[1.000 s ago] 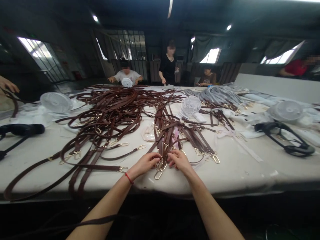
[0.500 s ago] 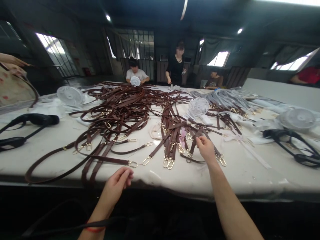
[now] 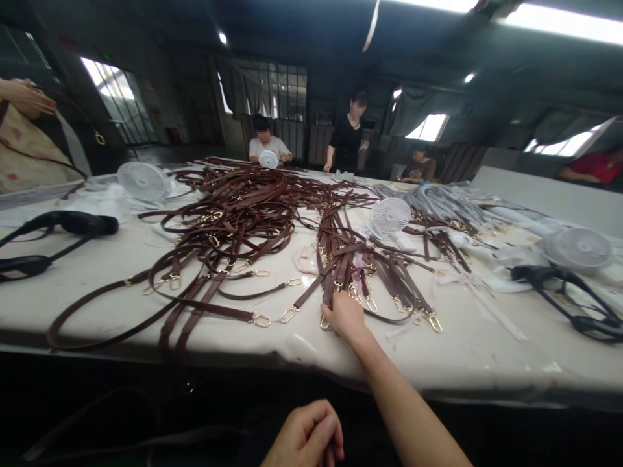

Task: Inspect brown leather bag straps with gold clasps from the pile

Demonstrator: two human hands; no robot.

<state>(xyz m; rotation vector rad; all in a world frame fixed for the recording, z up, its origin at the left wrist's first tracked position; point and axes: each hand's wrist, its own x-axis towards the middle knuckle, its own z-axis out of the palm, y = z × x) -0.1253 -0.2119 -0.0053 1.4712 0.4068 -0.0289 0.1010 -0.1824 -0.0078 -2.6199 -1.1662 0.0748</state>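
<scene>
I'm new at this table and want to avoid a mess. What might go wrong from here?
Tangling: the right hand is down at the near ends of overlapping brown straps, so a pull there might drag neighbouring ones along.

Snagging: two straps on the left hang over the front edge of the table and might catch on a passing arm.

Knocking: a white fan stands close to the straps, so a sharp tug might jolt it.

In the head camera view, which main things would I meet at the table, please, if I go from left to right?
Black frame at left → left white fan → right hand → middle white fan → large gold clasp → black frame at right.
</scene>
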